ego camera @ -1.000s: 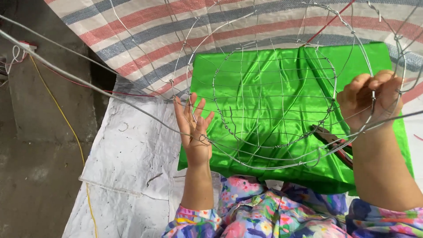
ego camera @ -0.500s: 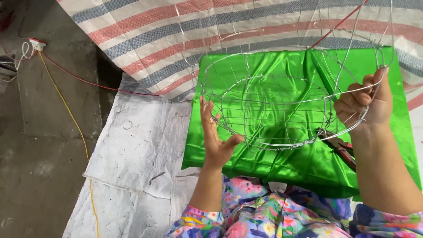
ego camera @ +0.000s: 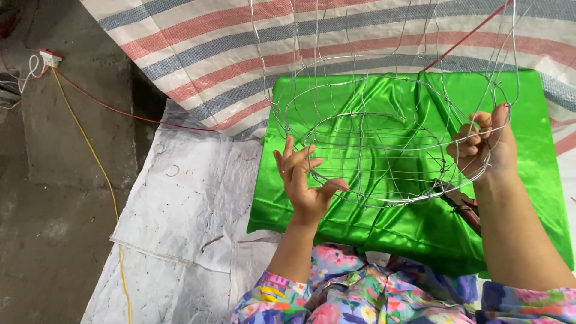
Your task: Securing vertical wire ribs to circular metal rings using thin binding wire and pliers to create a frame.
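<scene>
Bare concrete floor, covered with sheets.
Grey concrete floor (ego camera: 54, 198) at left; white plastic sheet (ego camera: 180, 228) centre; striped tarp (ego camera: 210, 48) along top.

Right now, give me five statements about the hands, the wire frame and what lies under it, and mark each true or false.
1. Both hands hold a wire frame. True.
2. The cloth under the frame is blue. False: the green satin cloth is bright green.
3. The left hand has its fingers spread along the frame's rim. True.
4. The right hand lies flat on the floor. False: it grips the frame's right side.
5. A yellow cable runs over the concrete floor. True.
</scene>
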